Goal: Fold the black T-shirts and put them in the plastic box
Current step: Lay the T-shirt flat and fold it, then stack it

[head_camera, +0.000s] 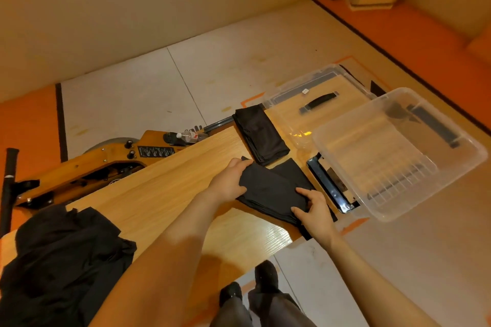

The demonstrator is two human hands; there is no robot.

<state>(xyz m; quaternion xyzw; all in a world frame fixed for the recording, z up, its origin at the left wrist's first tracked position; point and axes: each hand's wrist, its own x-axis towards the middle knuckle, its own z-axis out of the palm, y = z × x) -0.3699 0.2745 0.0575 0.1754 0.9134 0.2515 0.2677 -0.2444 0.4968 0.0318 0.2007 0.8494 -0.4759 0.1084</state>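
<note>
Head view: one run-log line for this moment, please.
step: folding | left hand + right hand: gripping black T-shirt on table | folded shirt: beside it | plastic box: empty | unfolded pile: waiting

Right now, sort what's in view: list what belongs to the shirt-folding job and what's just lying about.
Job:
folded T-shirt in hand
left hand
right hand
folded stack
unfolded pile
plastic box
table

Lying about:
box lid
water bottle

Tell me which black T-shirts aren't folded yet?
The crumpled heap at the table's near left corner. The other two are flat, folded rectangles: one under both hands, one beside the lid.
</note>
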